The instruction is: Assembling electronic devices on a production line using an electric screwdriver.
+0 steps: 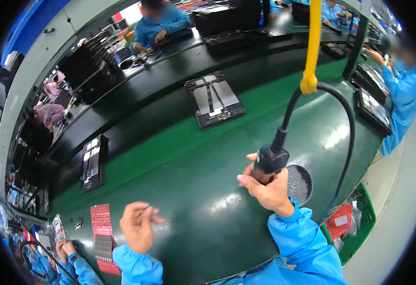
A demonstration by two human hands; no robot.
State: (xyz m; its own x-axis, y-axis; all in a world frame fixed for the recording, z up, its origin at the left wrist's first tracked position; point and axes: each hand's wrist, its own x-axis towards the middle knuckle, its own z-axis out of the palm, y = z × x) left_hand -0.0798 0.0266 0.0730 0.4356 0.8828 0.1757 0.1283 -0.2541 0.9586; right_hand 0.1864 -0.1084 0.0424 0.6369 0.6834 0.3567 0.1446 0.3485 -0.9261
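My right hand [268, 186] grips a black electric screwdriver [270, 158] whose black cable loops up to a yellow hanging strap [312, 45]. Just right of that hand lies a round black dish [299, 183]. My left hand [137, 224] is raised over the green bench [203, 213], thumb and fingers pinched on something tiny and thin, too small to name. Both sleeves are blue.
A black tray with metal parts [214, 100] rides the dark conveyor ahead; another tray [93, 164] sits at the left. Red strips [102, 228] lie near my left arm. A co-worker's hands [65, 250] work at lower left. Other people in blue stand across and at right.
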